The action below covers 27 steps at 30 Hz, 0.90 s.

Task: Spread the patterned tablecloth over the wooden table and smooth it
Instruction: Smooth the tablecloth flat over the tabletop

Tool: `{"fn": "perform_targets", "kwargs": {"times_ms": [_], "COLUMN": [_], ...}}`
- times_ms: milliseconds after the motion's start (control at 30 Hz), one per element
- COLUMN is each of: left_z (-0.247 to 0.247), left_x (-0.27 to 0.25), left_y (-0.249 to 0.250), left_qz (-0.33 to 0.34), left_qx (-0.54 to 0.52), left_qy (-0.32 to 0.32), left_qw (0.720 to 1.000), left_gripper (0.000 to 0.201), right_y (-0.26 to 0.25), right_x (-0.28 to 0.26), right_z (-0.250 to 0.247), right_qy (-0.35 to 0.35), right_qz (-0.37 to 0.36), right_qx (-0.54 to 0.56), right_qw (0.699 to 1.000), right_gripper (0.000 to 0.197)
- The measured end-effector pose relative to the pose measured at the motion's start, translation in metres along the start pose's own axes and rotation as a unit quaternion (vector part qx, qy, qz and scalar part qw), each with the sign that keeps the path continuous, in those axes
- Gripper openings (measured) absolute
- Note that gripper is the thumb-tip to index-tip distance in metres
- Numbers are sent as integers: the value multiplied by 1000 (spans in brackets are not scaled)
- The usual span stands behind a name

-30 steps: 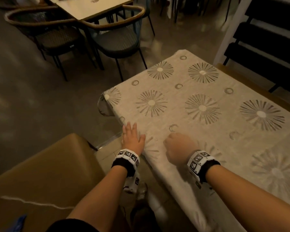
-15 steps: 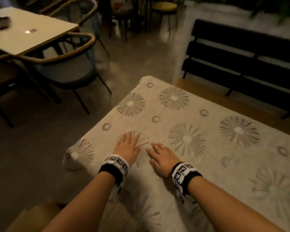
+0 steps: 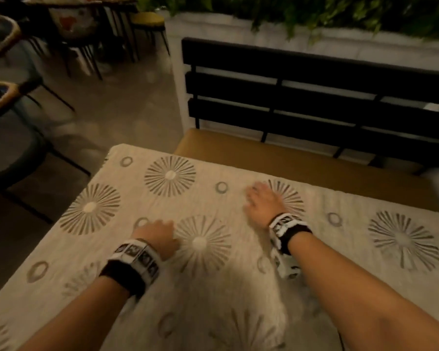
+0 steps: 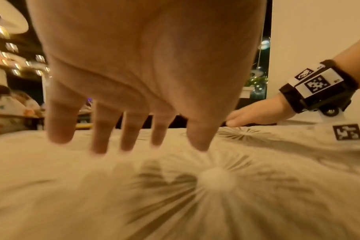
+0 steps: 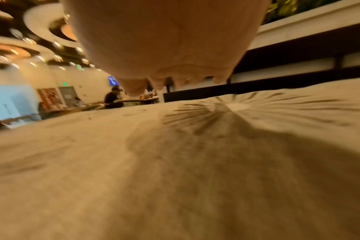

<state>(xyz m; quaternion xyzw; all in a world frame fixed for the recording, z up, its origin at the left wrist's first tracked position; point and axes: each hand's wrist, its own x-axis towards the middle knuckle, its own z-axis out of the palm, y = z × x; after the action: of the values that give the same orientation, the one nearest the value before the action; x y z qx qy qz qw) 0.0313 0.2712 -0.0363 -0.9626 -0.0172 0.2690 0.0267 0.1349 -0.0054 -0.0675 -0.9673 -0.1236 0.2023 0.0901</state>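
The beige tablecloth (image 3: 213, 287) with grey starburst and ring prints covers the table top and hangs over its left edge. My left hand (image 3: 157, 236) lies on the cloth beside a starburst, fingers spread and fairly straight, tips on the fabric (image 4: 123, 146). My right hand (image 3: 262, 201) lies flat and open further across the cloth, near its far edge, over another starburst (image 5: 236, 105). In the left wrist view the right hand (image 4: 253, 115) rests palm down on the cloth. Neither hand holds any fabric.
A yellow bench seat (image 3: 289, 158) with a black slatted back (image 3: 314, 97) runs along the table's far side, under a white planter wall (image 3: 238, 29) with greenery. Chairs (image 3: 8, 117) stand on the floor to the left. A seated person (image 5: 113, 99) is far off.
The view has swung right and up across the table. Both hands have slid away from the near edge over the cloth; the right hand, a fist a second ago, now lies flat, far ahead.
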Motion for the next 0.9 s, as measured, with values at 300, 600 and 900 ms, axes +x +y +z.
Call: {"fn": "perform_targets", "kwargs": {"times_ms": [300, 600, 900], "left_z": [-22, -44, -41], "left_x": [104, 106, 115], "left_y": [127, 142, 147], "left_qz": [79, 57, 41], "left_qx": [-28, 30, 33], "left_qy": [-12, -43, -43], "left_qw": [996, 997, 998], "left_gripper": [77, 81, 81], "right_y": [153, 301, 223], "right_x": [2, -50, -31], "right_z": [-20, -57, -30], "right_qy": [-30, -43, -19], "right_qz": [117, 364, 169], "right_qx": [3, 33, 52], "right_qw": [993, 930, 984], "right_gripper": [58, 70, 61]}}
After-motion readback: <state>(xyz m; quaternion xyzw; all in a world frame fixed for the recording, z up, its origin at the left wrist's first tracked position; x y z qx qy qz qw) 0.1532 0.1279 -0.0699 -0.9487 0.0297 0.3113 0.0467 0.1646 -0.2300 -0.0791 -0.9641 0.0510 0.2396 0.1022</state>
